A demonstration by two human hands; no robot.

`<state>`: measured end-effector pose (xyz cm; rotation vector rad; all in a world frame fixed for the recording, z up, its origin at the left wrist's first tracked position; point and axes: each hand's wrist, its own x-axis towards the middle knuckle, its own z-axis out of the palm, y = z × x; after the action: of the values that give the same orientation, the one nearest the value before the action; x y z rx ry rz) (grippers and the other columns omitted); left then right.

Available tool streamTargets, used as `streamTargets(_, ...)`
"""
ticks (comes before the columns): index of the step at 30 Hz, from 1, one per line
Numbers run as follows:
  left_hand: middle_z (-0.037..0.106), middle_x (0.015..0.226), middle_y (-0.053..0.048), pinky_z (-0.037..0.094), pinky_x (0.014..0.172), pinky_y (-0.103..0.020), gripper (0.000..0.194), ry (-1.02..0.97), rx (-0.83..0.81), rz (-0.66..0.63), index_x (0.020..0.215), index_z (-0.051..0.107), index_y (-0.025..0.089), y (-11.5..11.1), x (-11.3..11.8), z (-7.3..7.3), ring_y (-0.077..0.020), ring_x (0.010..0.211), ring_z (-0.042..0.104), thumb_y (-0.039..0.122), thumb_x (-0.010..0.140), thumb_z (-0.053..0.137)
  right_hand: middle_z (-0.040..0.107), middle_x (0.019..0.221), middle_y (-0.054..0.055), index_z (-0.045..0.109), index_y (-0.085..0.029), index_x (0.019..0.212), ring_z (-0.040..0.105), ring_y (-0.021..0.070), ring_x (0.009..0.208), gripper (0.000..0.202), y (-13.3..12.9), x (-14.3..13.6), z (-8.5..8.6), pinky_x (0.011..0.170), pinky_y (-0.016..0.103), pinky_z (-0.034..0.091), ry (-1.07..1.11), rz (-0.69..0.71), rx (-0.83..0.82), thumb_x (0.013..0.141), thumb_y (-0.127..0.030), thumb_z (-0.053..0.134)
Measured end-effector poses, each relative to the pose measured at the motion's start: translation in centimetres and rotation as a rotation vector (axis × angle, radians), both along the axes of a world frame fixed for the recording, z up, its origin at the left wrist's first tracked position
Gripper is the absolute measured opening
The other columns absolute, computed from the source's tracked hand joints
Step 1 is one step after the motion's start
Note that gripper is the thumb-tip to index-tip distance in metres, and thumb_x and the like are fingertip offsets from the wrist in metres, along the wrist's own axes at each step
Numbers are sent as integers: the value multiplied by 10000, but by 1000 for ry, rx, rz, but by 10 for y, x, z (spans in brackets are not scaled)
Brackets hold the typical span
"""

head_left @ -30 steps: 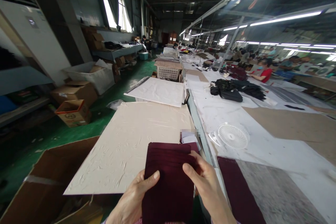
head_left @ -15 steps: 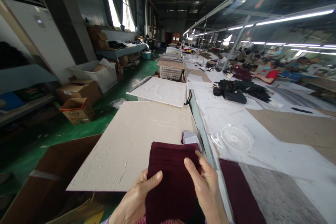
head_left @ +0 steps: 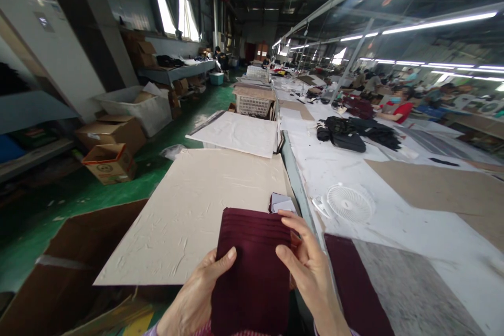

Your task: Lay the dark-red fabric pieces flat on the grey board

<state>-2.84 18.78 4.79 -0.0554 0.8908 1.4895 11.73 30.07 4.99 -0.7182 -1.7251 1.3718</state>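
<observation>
Cream board [head_left: 205, 205] bare ahead | both hands [head_left: 311, 268] grip maroon stack [head_left: 252, 268] | table edge [head_left: 293, 173] right

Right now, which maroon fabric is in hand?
The ribbed maroon stack, gripped by left hand and right hand; the other maroon piece lies flat on the table.

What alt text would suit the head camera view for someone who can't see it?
A left hand and right hand hold a stack of dark red fabric pieces above a cream board. To the right, a small white fan lies on a long white worktable.
</observation>
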Motion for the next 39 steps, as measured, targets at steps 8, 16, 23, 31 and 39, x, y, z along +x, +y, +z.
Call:
streamTargets(8,748,820,-123,521,873,-366,122,-4,18,-9,852,687,105,1,-3,5,-244,857,699,199,777,672,662,1055,72,562,-243,1123,642,246,925,421,0,-1,10,763,337,532,-61,56,-350,758,-406,691)
streamTargets(16,747,856,-132,524,858,-368,264,42,67,2,902,704,102,0,-7,5,-269,879,692,282,712,741,701,1018,83,640,-201,1080,655,249,907,378,-8,-8,10,832,360,524,-41,140,-379,787,-440,655)
streamTargets(23,744,885,-138,545,740,-295,214,110,101,-10,938,704,98,-4,-7,1,-255,870,695,234,774,681,711,1011,92,663,-171,1064,656,259,899,385,-10,-13,5,808,359,536,-125,77,-345,793,-443,648)
streamTargets(31,748,848,-112,535,740,-269,177,102,100,5,895,708,114,-5,-5,3,-220,822,701,245,779,678,674,1086,102,602,-189,1118,628,271,983,387,-10,-13,-2,855,384,519,-163,65,-293,817,-431,623)
streamTargets(39,745,869,-128,541,749,-295,269,121,80,20,934,705,103,-7,-7,5,-245,843,697,284,735,721,406,1400,48,605,-283,1036,388,270,1285,241,-5,-7,-2,969,415,429,-134,-38,116,811,-362,637)
